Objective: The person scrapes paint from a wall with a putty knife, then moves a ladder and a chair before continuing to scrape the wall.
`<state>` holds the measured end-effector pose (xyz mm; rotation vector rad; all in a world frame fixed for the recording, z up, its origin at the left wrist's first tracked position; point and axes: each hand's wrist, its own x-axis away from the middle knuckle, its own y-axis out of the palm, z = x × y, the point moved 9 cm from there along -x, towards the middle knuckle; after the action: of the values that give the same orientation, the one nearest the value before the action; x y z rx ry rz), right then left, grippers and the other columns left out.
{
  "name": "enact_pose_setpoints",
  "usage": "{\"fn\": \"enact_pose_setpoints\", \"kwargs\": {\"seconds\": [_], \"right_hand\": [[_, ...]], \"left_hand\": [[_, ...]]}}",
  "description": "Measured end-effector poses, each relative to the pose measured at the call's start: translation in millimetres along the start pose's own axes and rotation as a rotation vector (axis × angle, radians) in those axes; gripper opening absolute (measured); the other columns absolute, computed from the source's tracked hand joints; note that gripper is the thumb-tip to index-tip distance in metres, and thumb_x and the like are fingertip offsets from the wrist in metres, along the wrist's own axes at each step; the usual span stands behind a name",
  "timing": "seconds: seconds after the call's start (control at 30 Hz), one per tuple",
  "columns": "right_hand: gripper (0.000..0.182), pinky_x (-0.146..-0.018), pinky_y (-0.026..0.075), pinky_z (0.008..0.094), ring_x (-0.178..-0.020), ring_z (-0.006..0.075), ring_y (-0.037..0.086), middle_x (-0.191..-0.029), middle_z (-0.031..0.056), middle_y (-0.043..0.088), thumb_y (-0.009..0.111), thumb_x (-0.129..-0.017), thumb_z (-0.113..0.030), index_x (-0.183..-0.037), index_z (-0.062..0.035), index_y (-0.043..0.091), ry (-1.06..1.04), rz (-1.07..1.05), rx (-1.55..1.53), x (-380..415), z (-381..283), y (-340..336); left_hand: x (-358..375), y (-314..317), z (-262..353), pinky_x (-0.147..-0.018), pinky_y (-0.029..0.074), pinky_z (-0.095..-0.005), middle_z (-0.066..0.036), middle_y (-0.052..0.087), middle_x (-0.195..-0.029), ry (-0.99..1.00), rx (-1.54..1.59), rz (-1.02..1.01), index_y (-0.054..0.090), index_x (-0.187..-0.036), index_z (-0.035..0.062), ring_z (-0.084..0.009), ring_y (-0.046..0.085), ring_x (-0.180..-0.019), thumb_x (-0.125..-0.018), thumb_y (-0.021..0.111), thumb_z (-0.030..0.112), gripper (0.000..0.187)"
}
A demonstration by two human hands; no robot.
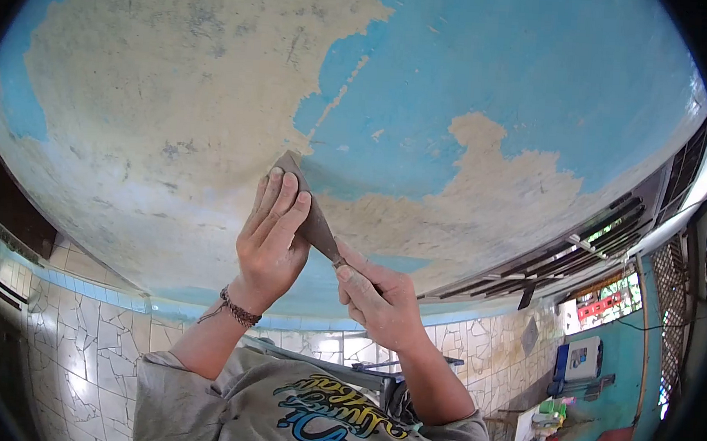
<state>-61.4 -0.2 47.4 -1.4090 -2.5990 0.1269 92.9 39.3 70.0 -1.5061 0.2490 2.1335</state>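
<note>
A paint scraper (pixel 318 225) with a dusty grey blade leans diagonally up and left, its tip against the wall where blue paint meets bare plaster. My right hand (pixel 374 298) is closed round its handle, thumb pointing up near the neck; most of the handle is hidden. My left hand (pixel 274 235) has its fingers together and pressed on the blade near the tip. Its thumb is hidden. A braided bracelet (pixel 239 309) circles the left wrist. Dust coats the fingers. The wall's blue paint (pixel 527 77) surrounds a large patch of bare plaster (pixel 174 85).
Below me is a floor of cracked-pattern tiles (pixel 82 349). Metal bars (pixel 345 371) of something like a ladder pass behind my shirt. A slatted window (pixel 615 226) is on the right. A white and blue box (pixel 580 359) and clutter (pixel 548 423) stand at lower right.
</note>
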Motion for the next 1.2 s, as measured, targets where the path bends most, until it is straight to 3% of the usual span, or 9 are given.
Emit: {"fn": "enact_pose_setpoints", "kwargs": {"seconds": [0.6, 0.83, 0.93, 1.2], "right_hand": [[0.039, -0.055, 0.037, 0.0206, -0.062, 0.0038, 0.042, -0.07, -0.0036, 0.051, 0.056, -0.097, -0.02, -0.134, -0.009, 0.055, 0.03, 0.009, 0.011, -4, 5, 11], [0.04, -0.056, 0.039, 0.0221, -0.063, 0.0053, 0.043, -0.069, -0.0017, 0.051, 0.057, -0.096, -0.02, -0.134, -0.0073, 0.055, -0.047, 0.001, 0.109, -8, -2, 15], [0.04, -0.055, 0.038, 0.0218, -0.062, 0.0053, 0.042, -0.069, -0.0017, 0.05, 0.057, -0.096, -0.02, -0.134, -0.0076, 0.055, -0.048, -0.015, 0.111, -11, -9, 20], [0.039, -0.052, 0.036, 0.0203, -0.058, 0.0034, 0.039, -0.07, -0.0043, 0.05, 0.056, -0.097, -0.02, -0.134, -0.0061, 0.055, -0.02, -0.044, 0.041, -9, -11, 22]], "left_hand": [[3, -3, -5, -0.103, 0.044, -0.0466, -0.024, 0.058, -0.126, -0.005, -0.006, 0.039, 0.064, -0.108, -0.0044, -0.0402, 0.051, -0.124, -0.067, 0.062, -0.018, 0.043], [-1, -11, -6, -0.102, 0.045, -0.0452, -0.024, 0.059, -0.124, -0.022, -0.018, 0.038, 0.065, -0.108, -0.0046, -0.0402, 0.051, -0.123, -0.067, 0.063, -0.018, 0.043], [-4, -15, -12, -0.103, 0.043, -0.0509, -0.023, 0.059, -0.125, -0.021, -0.023, 0.068, 0.064, -0.109, -0.0035, -0.0408, 0.051, -0.123, -0.066, 0.061, -0.018, 0.045], [-4, -15, -10, -0.104, 0.043, -0.051, -0.023, 0.058, -0.126, -0.013, -0.02, 0.048, 0.064, -0.109, -0.003, -0.0412, 0.05, -0.124, -0.066, 0.06, -0.017, 0.046]]}}
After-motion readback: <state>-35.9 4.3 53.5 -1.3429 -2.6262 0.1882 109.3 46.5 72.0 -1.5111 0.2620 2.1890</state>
